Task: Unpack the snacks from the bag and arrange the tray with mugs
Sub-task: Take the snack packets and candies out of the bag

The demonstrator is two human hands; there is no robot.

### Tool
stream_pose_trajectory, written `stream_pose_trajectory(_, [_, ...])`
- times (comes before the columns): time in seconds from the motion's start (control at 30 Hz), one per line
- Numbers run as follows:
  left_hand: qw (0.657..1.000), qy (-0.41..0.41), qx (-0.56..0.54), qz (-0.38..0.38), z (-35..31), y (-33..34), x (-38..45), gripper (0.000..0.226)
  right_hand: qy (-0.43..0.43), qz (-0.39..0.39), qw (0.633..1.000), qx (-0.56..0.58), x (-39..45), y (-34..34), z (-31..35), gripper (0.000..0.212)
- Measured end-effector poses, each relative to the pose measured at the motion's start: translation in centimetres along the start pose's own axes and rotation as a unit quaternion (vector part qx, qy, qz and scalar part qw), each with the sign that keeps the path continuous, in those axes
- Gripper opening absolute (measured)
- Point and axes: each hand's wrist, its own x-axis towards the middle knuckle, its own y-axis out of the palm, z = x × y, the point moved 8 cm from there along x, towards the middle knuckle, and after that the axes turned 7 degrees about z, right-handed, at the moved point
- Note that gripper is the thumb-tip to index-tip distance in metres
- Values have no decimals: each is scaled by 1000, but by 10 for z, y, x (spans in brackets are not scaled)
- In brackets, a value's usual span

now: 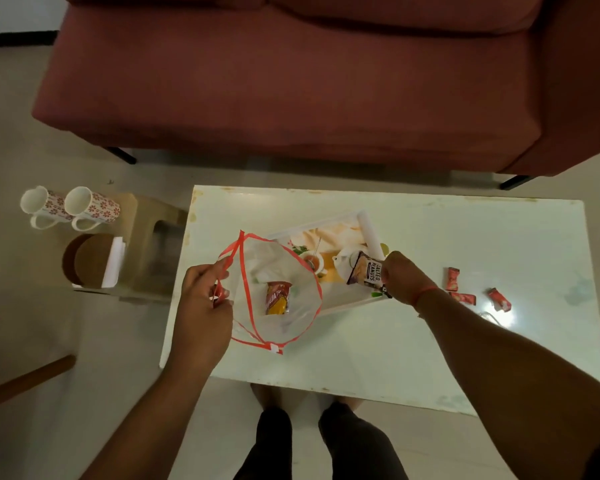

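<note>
The bag (274,292), gripped open by the left hand (205,296), could sag and spill its remaining packet (278,297). The right hand (400,277) pinches a peanut pouch (366,270), seemingly over the tray (336,233).

Clear thin plastic bag (278,289) pinched in left fingers (219,271); glossy foil peanut packet (367,271) at right fingertips; table (430,341) glossy white (edges chipped).

A clear bag (274,292) with red trim stands open near the table's (430,341) left edge, one red-and-yellow snack packet (277,297) lying inside. A salted peanuts packet (366,270) is held above the printed tray (333,251), which lies at the table's middle. Three small red sweets (465,293) lie toward the right edge. Two floral mugs (70,206) stand on a stool (146,230) left of the table.
</note>
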Motion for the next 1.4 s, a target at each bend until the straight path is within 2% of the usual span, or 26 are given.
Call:
stream_pose_trajectory(0.03, [1000,3,-2,3,0,2,0,53,-6,-2,999,-32,1,1,-3,24])
stream_pose_trajectory(0.1, [1000,7,-7,9,-1,6,0,54,0,-51,999,-14,4,-4,-9,18])
stream_pose_trajectory(0.13, [1000,9,-5,11,-2,7,0,54,5,-88,996,5,5,-7,-11,22])
stream_pose_trajectory(0.2, [1000,13,-3,11,-3,9,1,53,53,-150,986,49,4,-11,-20,46])
stream_pose_trajectory(0.27, [1000,17,-5,11,-4,10,1,52,149,-150,968,135,1,-5,-35,67])
stream_pose_trajectory(0.33, [1000,20,-6,12,-4,11,2,51,200,-110,955,189,3,9,-42,58])
stream_pose_trajectory(0.43, [1000,22,-7,9,-4,12,3,50,171,-100,972,126,12,13,-37,32])
stream_pose_trajectory(0.5, [1000,23,-5,5,-4,11,5,49,140,-106,982,66,17,13,-30,29])
stream_pose_trajectory(0.67, [1000,26,-15,5,-6,14,3,47,121,-95,987,36,21,15,-30,36])
stream_pose_trajectory(0.83, [999,24,-21,11,-5,18,-3,47,149,-96,977,116,8,9,-41,56])
stream_pose_trajectory(0.93, [999,26,-30,16,-7,19,-8,49,132,-180,945,238,-23,-19,-23,60])
stream_pose_trajectory(1.03, [998,42,-39,36,-17,16,-19,54,-17,-312,893,324,-101,-80,63,24])
stream_pose_trajectory(1.07, [997,51,-36,41,-22,13,-23,55,-89,-324,876,345,-139,-97,104,12])
stream_pose_trajectory(1.13, [996,69,-11,55,-35,10,-29,52,-240,-260,861,366,-214,-109,193,5])
stream_pose_trajectory(1.2, [991,95,-33,85,-46,3,-36,31,-326,-154,888,285,-268,-93,270,12])
stream_pose_trajectory(1.27, [984,135,-42,106,-60,-7,-45,26,-290,-74,935,192,-272,-61,301,13])
stream_pose_trajectory(1.33, [982,131,-82,109,-63,-20,-54,20,-216,-71,967,120,-255,-44,298,14])
stream_pose_trajectory(1.37, [977,115,-127,123,-65,-24,-58,37,-183,-76,976,87,-245,-41,293,16])
stream_pose_trajectory(1.4, [978,126,-111,120,-68,-30,-63,51,-153,-67,985,52,-238,-37,287,20])
